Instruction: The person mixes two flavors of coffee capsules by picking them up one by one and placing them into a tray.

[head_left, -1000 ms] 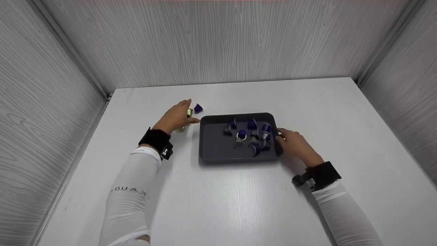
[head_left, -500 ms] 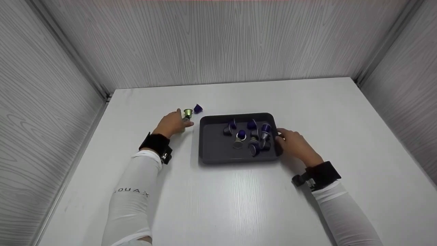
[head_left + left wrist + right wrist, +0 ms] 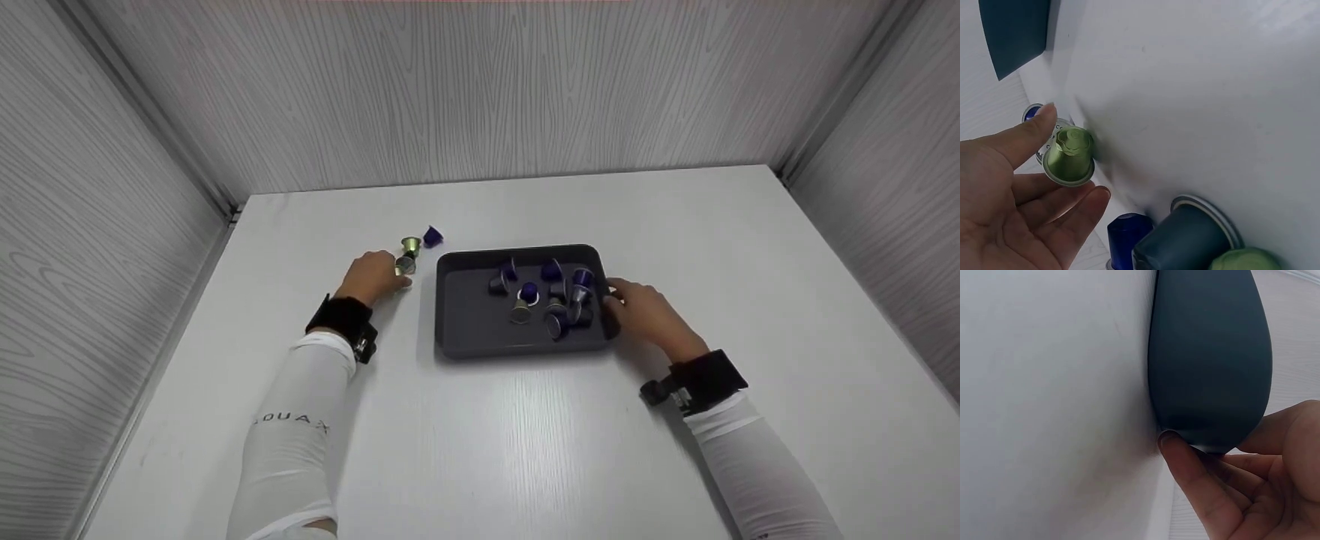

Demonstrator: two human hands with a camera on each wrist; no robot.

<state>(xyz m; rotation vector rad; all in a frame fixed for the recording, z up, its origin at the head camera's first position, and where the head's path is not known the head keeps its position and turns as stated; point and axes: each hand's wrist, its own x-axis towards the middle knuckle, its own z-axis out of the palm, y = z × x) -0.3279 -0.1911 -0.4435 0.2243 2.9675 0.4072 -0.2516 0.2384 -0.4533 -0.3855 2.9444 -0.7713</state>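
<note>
In the left wrist view my left hand has its thumb and fingers parted around a green coffee capsule. Just behind that are a capsule with a silver lid and a blue capsule, partly covered by the thumb. From the head view, my left hand is left of a small group: a silver-lidded capsule, a green capsule and a purple-blue capsule. My right hand grips the right rim of a dark grey tray, with thumb and fingers on either side of its wall.
Several blue, dark and pale capsules lie in the tray, mostly in its right half. Close to the left wrist camera are a blue capsule, a dark one and a green one. A wood-grain panel stands behind the table.
My left hand has drawn back down and left, leaving the upper green capsule and the silver-lidded one in plain sight. The right hand and tray stay about where they were.
</note>
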